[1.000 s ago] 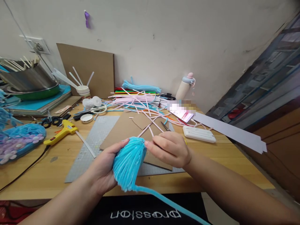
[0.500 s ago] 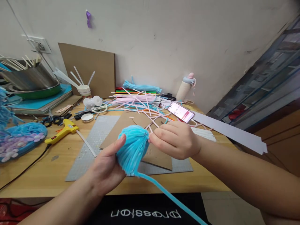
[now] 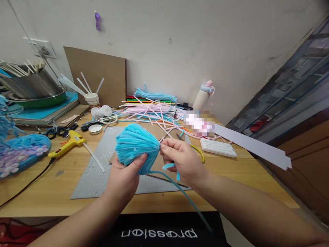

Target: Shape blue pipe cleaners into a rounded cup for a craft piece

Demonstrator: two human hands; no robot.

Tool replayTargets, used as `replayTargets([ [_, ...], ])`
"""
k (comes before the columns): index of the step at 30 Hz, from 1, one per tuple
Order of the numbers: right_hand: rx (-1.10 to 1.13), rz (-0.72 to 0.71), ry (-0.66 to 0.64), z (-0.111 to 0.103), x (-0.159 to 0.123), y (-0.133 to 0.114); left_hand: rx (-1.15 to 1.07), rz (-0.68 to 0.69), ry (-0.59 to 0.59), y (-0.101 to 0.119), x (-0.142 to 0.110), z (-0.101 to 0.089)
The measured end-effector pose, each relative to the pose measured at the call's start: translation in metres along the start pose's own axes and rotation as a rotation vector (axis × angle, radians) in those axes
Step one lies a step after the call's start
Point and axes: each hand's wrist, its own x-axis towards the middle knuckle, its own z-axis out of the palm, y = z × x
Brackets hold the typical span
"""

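A fan-shaped bundle of bright blue pipe cleaners [image 3: 136, 144] is held above the mat, its strands gathered to a point at the right. My left hand [image 3: 125, 175] is closed round its underside, thumb pressed on the front. With thumb and forefinger, my right hand [image 3: 183, 161] pinches at the gathered point; exactly what lies between the fingertips is hidden. Short cut blue ends [image 3: 169, 166] poke out under the right hand's fingers. One long blue pipe cleaner [image 3: 177, 187] trails from the bundle down to the right, blurred at its end.
Beneath lie a grey cutting mat [image 3: 89, 181] and cardboard. A yellow glue gun [image 3: 68, 144] and scissors [image 3: 60, 130] are on the left. Yellow-handled scissors [image 3: 199, 154] and a white case [image 3: 218, 148] are at right. Loose pipe cleaners [image 3: 149, 109] pile up behind.
The bundle has turned and tilted, its flared side now up and left. My left thumb shifted onto its front. My right hand dropped slightly, and cut blue ends now show beneath it.
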Motion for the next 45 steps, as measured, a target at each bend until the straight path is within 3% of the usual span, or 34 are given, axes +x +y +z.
replayTargets([
  [3, 0.527, 0.396, -0.167, 0.0, 0.005, 0.0, 0.111, 0.036, -0.006, -0.005, 0.006, -0.013],
  [5, 0.729, 0.534, -0.266, -0.003, 0.009, 0.002, 0.159, 0.022, -0.012, -0.005, 0.01, -0.021],
  [9, 0.888, 0.596, -0.363, -0.007, 0.012, 0.011, 0.261, 0.015, -0.078, -0.001, 0.017, -0.029],
  [12, 0.809, 0.557, -0.416, -0.007, 0.011, 0.019, 0.287, 0.017, -0.129, 0.002, 0.023, -0.028],
  [14, 0.599, 0.443, -0.418, -0.01, 0.01, 0.022, 0.189, -0.023, -0.139, 0.004, 0.025, -0.025],
  [16, 0.236, 0.214, -0.294, -0.022, 0.01, 0.025, 0.071, -0.079, -0.137, 0.005, 0.027, -0.02],
  [19, -0.592, -0.199, 0.224, -0.057, 0.011, 0.03, -0.008, -0.123, -0.125, 0.008, 0.028, -0.016],
  [20, -0.892, -0.2, 0.351, -0.071, 0.011, 0.034, -0.018, -0.135, -0.121, 0.01, 0.028, -0.015],
  [22, -1.277, 0.018, 0.474, -0.098, 0.012, 0.042, -0.04, -0.174, -0.114, 0.012, 0.027, -0.015],
  [24, -1.415, 0.298, 0.413, -0.116, 0.012, 0.051, -0.066, -0.236, -0.091, 0.014, 0.026, -0.015],
  [27, -1.435, 0.386, 0.377, -0.124, 0.01, 0.059, -0.096, -0.337, -0.028, 0.017, 0.025, -0.013],
  [29, -1.417, 0.203, 0.446, -0.114, 0.006, 0.057, -0.098, -0.396, 0.015, 0.019, 0.024, -0.01],
  [30, -1.384, -0.011, 0.508, -0.106, 0.002, 0.053, -0.097, -0.424, 0.033, 0.02, 0.024, -0.008],
  [33, -1.2, -0.879, 0.555, -0.075, -0.013, 0.037, -0.094, -0.51, 0.091, 0.021, 0.024, -0.002],
  [34, -1.235, -1.162, 0.486, -0.065, -0.017, 0.03, -0.097, -0.536, 0.104, 0.02, 0.024, 0.001],
  [35, -1.312, -1.387, 0.333, -0.055, -0.02, 0.024, -0.106, -0.563, 0.106, 0.02, 0.023, 0.003],
  [36, -1.38, -1.52, 0.231, -0.047, -0.02, 0.019, -0.123, -0.591, 0.094, 0.02, 0.023, 0.005],
  [40, -1.484, -1.392, 0.137, -0.034, -0.006, 0.007, -0.177, -0.685, 0.041, 0.02, 0.018, 0.009],
  [45, -1.508, -1.452, 0.028, -0.046, 0.014, -0.001, -0.127, -0.738, 0.08, 0.025, 0.012, 0.006],
])
